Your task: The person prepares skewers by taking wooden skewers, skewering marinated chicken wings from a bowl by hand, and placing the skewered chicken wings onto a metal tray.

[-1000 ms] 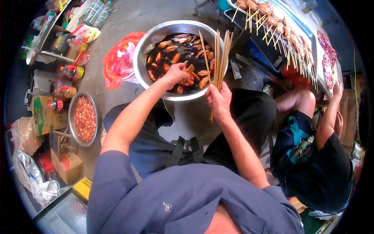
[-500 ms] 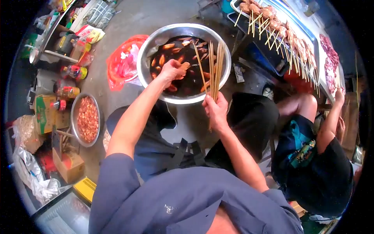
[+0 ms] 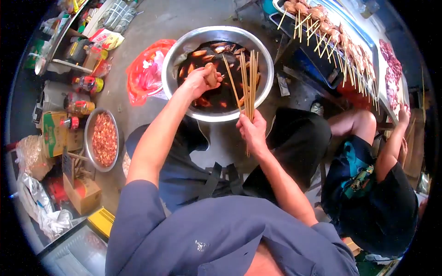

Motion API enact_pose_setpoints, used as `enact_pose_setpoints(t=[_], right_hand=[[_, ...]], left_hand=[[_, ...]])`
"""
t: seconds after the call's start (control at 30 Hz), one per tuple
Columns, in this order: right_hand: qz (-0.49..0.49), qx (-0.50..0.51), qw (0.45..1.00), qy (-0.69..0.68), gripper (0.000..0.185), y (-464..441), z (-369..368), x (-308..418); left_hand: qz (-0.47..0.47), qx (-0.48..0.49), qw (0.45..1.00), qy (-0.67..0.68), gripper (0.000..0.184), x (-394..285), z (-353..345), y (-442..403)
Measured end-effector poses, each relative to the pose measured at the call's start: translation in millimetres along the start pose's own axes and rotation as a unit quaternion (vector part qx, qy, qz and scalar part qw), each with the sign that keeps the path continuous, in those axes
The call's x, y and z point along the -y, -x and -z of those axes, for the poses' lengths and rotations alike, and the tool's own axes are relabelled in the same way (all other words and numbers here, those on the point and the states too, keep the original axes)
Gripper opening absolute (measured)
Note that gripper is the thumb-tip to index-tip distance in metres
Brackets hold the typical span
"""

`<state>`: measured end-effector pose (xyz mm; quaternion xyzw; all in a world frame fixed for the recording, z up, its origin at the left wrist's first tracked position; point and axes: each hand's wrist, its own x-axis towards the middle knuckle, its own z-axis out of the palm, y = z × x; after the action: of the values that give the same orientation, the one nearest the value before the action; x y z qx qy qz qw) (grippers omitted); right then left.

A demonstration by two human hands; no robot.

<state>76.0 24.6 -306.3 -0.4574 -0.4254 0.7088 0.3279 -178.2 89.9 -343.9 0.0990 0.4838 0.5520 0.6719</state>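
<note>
Over a wide metal basin (image 3: pixel 264 96) of dark liquid, my left hand (image 3: pixel 198 83) is closed on a pale brown meat piece (image 3: pixel 212 76), perhaps a chicken wing. More meat pieces (image 3: pixel 199 53) lie partly sunk in the liquid (image 3: pixel 216 102). At the basin's near right edge, my right hand (image 3: pixel 253 131) grips a bundle of thin wooden skewers (image 3: pixel 251 85). Their upper ends fan out above the basin, and one skewer (image 3: pixel 231 79) leans left, apart from the others. I see no meat on these skewers.
Left of the basin lies a red plastic bag (image 3: pixel 138 87). A metal bowl of chopped meat (image 3: pixel 104 140) stands near bottles (image 3: pixel 88 84) and boxes (image 3: pixel 82 195). At right, a tray (image 3: pixel 375 55) holds skewered meat (image 3: pixel 322 23), with a seated person (image 3: pixel 368 193) close by.
My left hand has risen slightly and turned, bringing the meat piece a little left and up. The skewers in my right hand have shifted slightly, the separate one leaning further left.
</note>
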Motion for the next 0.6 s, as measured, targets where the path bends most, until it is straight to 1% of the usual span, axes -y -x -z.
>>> enact_pose_setpoints(t=[0.03, 0.07, 0.17, 0.3, 0.33, 0.4, 0.43, 0.53, 0.6], right_hand=[[0.001, 0.001, 1.000, 0.001, 0.010, -0.1, -0.3, -2.2], [-0.001, 0.006, 1.000, 0.004, 0.010, -0.2, -0.3, -4.6], [0.000, 0.027, 0.999, 0.019, 0.011, 2.9, -0.9, -3.7], [0.004, 0.049, 0.998, 0.033, 0.010, 7.1, -4.8, -4.7], [0.009, 0.052, 0.998, 0.033, 0.009, 7.9, -6.3, -5.8], [0.014, 0.058, 0.997, 0.041, 0.009, 7.4, -6.9, -8.9], [0.018, 0.060, 0.997, 0.048, 0.009, 7.1, -7.0, -9.6], [0.005, 0.068, 0.996, 0.064, 0.011, 8.7, -6.7, -7.2], [0.007, 0.070, 0.995, 0.065, 0.011, 9.4, -6.8, -7.4]], left_hand=[[-0.002, 0.022, 1.000, 0.013, 0.028, -3.9, -0.2, -0.9], [-0.006, 0.022, 1.000, 0.014, 0.028, -5.7, -1.3, -1.7], [-0.085, 0.018, 0.996, 0.023, 0.029, -13.5, -8.3, 0.1], [-0.127, 0.013, 0.991, 0.028, 0.030, -29.2, -13.1, 8.2], [-0.129, 0.010, 0.991, 0.030, 0.030, -31.6, -12.4, 9.0], [-0.153, -0.015, 0.987, 0.049, 0.023, -36.8, -11.8, 10.3], [-0.156, -0.036, 0.986, 0.041, 0.025, -38.7, -11.7, 11.8], [-0.161, -0.042, 0.985, 0.039, 0.028, -42.7, -8.4, 14.2], [-0.166, -0.035, 0.985, 0.028, 0.027, -43.5, -6.2, 15.0]])
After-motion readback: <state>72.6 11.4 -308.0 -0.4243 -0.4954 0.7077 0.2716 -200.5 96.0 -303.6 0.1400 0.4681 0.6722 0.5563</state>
